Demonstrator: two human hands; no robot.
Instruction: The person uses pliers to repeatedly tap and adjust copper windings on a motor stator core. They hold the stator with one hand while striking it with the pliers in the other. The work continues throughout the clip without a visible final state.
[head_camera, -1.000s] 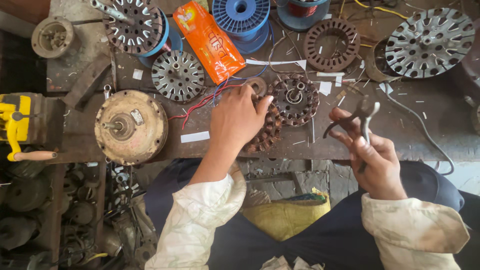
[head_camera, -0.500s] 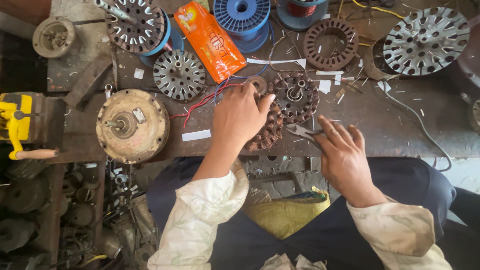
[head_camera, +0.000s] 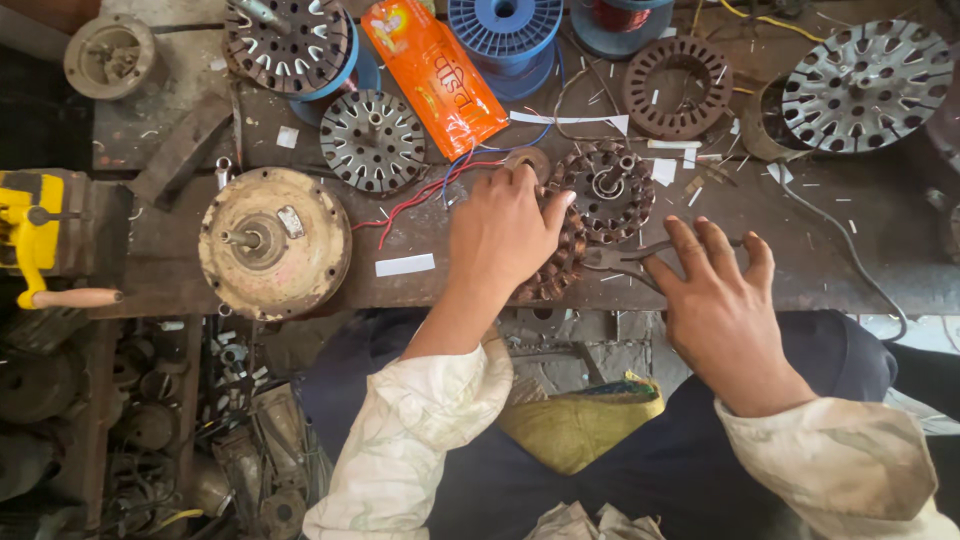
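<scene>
Head view, looking straight down: copper-wound stator at the near edge of the workbench, mostly covered by the left hand, palm down, fingers curled over its top in a loose grip. Round part, so no long axis to speak of; flat on the bench, bore facing up as far as can be told. Just right of it, pliers lying flat, long axis roughly left to right, nose toward the stator, handles under the fingers of the right hand, which rests spread and flat on them, not closed around them. Touching the stator's far side, a second brown winding ring. Further out, a grey slotted lamination disc and an orange packet, a round motor housing to the left with red and blue wires running toward the left hand. Bare bench only in a narrow strip right of the right hand; far side crowded with a blue wire spool.
</scene>
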